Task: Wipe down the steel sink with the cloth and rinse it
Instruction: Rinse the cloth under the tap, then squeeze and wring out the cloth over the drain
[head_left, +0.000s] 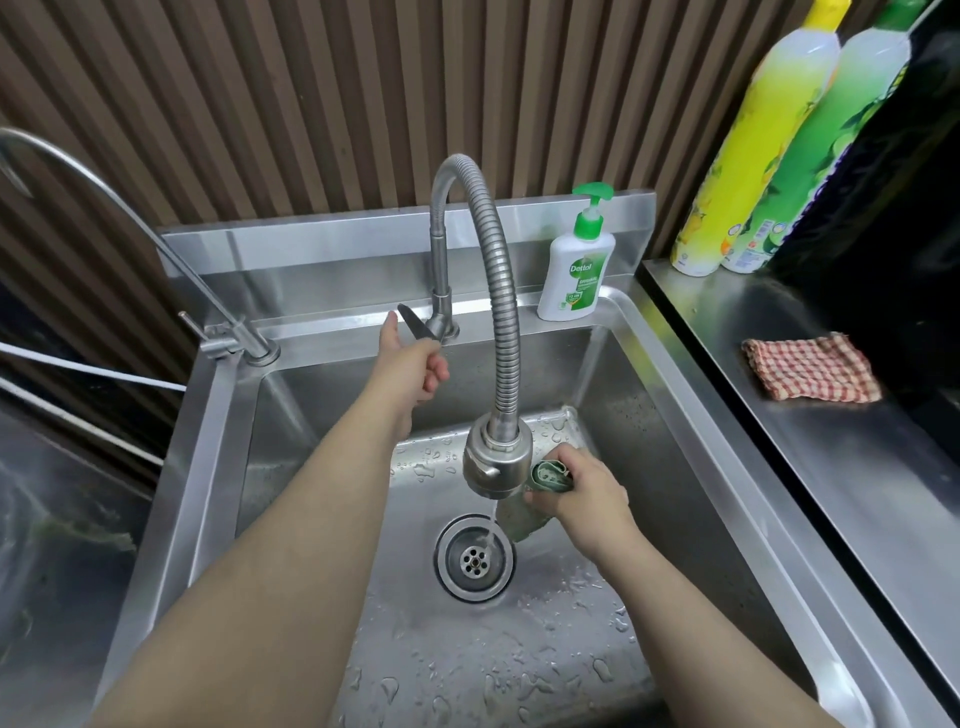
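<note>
The steel sink (670, 415) has water drops on its floor and a round drain (475, 558) in the middle. A flexible steel faucet (500, 312) arches over it, and a thin stream of water falls from its spray head (496, 462) toward the drain. My left hand (410, 366) grips the faucet's black lever (415, 323) at the back ledge. My right hand (584, 491) holds a bunched green cloth (524, 512) just right of the stream, above the sink floor.
A white soap pump bottle (576, 265) stands on the back ledge at the right. A red checked cloth (813, 369) lies on the steel counter to the right, with two tall spray bottles (769, 135) behind it. A second thin tap (228, 332) stands at the sink's left corner.
</note>
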